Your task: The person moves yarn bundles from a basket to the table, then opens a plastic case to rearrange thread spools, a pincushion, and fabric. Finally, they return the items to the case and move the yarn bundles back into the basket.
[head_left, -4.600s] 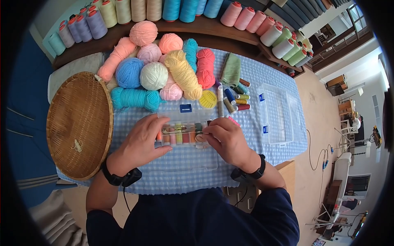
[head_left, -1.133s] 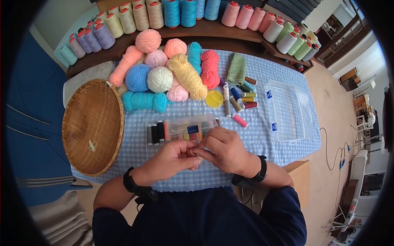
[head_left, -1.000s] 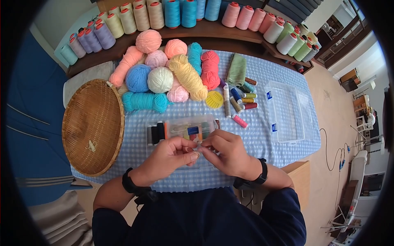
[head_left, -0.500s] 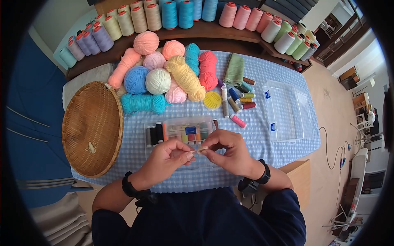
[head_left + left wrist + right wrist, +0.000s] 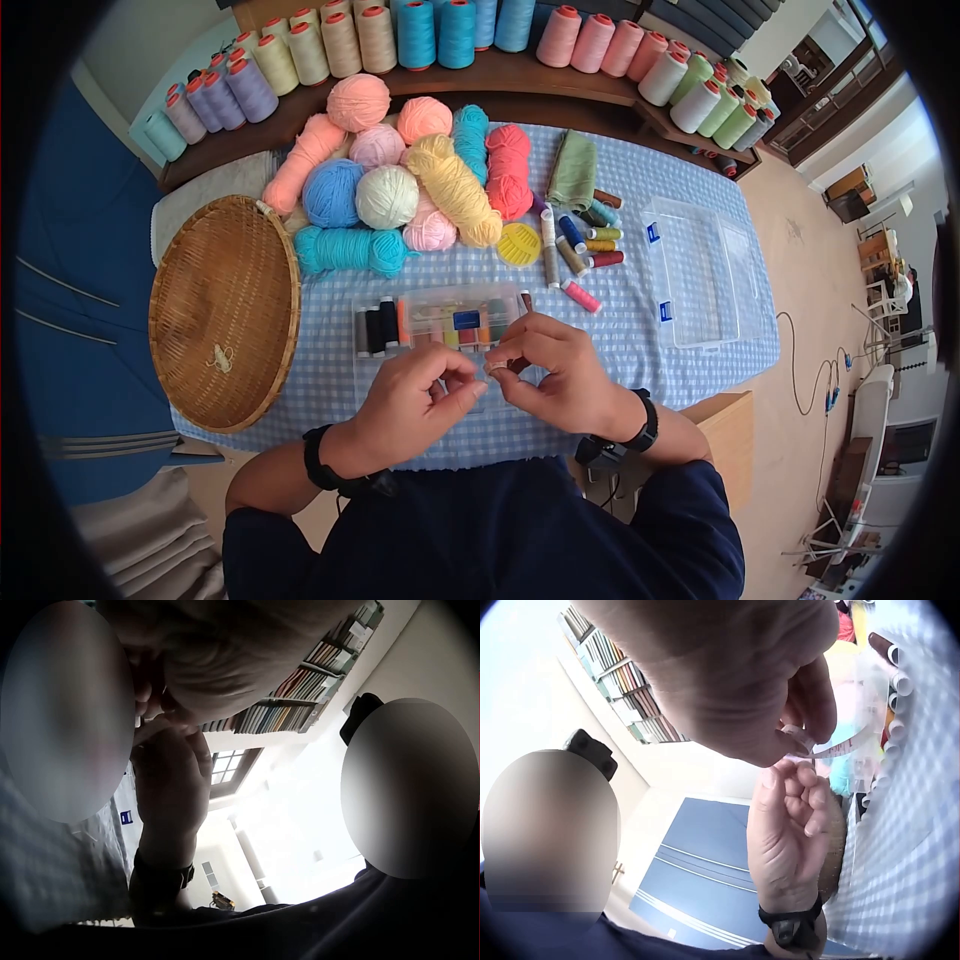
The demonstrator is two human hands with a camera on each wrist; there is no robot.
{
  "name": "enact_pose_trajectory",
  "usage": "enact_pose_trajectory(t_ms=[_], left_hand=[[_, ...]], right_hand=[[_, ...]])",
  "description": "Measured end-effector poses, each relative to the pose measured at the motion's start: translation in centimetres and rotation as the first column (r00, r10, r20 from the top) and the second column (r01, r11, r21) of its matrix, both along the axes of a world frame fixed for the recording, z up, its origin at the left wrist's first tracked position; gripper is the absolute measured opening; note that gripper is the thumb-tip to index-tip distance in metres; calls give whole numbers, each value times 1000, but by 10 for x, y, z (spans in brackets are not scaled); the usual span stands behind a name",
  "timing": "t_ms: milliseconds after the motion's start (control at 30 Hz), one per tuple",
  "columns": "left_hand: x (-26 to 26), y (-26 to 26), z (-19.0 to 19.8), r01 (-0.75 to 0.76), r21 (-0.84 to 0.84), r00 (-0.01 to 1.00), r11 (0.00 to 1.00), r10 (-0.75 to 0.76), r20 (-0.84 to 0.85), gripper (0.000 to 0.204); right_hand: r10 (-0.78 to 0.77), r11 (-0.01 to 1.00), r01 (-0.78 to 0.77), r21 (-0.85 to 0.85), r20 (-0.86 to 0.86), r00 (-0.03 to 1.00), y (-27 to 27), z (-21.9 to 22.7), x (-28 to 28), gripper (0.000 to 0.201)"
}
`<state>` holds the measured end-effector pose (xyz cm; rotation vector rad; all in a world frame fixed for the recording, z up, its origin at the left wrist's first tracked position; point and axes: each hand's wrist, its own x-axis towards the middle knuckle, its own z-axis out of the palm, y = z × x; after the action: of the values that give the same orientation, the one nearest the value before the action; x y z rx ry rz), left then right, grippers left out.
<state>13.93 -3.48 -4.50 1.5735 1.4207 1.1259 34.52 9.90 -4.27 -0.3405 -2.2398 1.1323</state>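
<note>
My right hand (image 5: 560, 372) pinches a small coiled measuring tape (image 5: 495, 367) between thumb and fingers, over the near side of a clear plastic box. In the right wrist view, a white length of the measuring tape (image 5: 844, 746) with red marks curves out from the fingers. My left hand (image 5: 420, 400) is close beside it, fingers loosely bent, the fingertips right at the coil. The clear plastic box (image 5: 440, 294) has a blue clasp (image 5: 467, 320). Inside it are black thread spools (image 5: 388, 320) and several coloured ones, partly hidden by the hands.
A wicker tray (image 5: 222, 290) lies at the left. Yarn balls and skeins (image 5: 388, 197) are heaped at the back. Loose thread spools (image 5: 582, 297), a yellow disc (image 5: 519, 245), a folded green cloth (image 5: 572, 170) and another clear case (image 5: 700, 275) lie to the right. Thread cones line the shelf (image 5: 490, 85).
Earlier the hands were apart at the box, the right by its right end. They came together nearer the body with the measuring tape; most recently the left fingers have drawn slightly away from it.
</note>
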Motion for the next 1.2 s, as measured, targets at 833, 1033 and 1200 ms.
enact_pose_trajectory(t_ms=[833, 1033, 1200], left_hand=[[-5, 4, -6, 105, -193, 967, 976, -55, 250, 33], [-9, 8, -15, 241, -368, 805, 898, 26, 593, 34], [-6, 4, -15, 128, -215, 770, 968, 39, 637, 29]], right_hand=[[1, 973, 8, 230, -40, 999, -10, -9, -7, 34], [41, 950, -19, 311, -63, 997, -8, -6, -10, 44], [6, 999, -6, 33, -8, 1000, -7, -4, -3, 41]])
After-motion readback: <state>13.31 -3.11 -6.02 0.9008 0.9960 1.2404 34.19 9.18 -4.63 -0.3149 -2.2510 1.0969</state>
